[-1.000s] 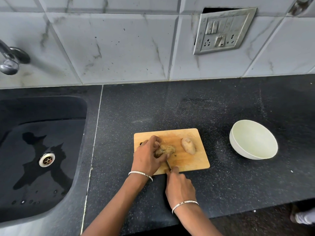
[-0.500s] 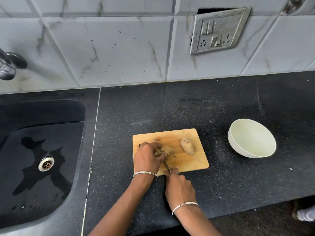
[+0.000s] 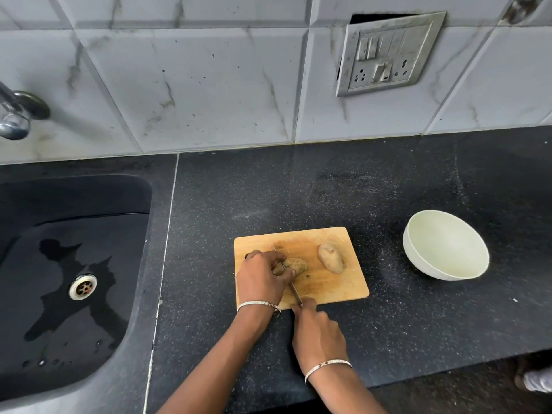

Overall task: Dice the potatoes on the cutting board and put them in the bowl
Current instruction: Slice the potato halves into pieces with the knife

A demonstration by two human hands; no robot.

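Potatoes lie on the wooden cutting board (image 3: 331,289), two of them, side by side but apart. The one on the left (image 3: 295,264) sits near the middle of the board, partly under the left hand (image 3: 260,282), whose fingers curl over its left end and pin it to the wood. Its skin looks rough and brownish; whether it is already cut through is too small to tell. The other potato (image 3: 330,262) rests whole toward the right side of the board, untouched by either hand.

A knife (image 3: 295,291) with a thin blade runs from the near edge of the board up to the held potato, its tip end passing just beside the left fingers. The right hand (image 3: 319,334) is wrapped around the handle at the board's near edge, with the forefinger stretched forward along the top. Each wrist carries a thin silver bracelet (image 3: 328,365).

The white bowl (image 3: 445,255) stands on the dark speckled counter (image 3: 373,189) to the right of the board, well apart from it and tipped slightly toward the camera.

To the left, a black sink (image 3: 89,198) is set into the counter, wet patches around its metal drain (image 3: 83,286), and a steel tap (image 3: 15,115) juts in from the left edge. Grey marbled tiles (image 3: 194,85) back the counter, with a switch and socket plate (image 3: 388,55) mounted crookedly at the upper right.
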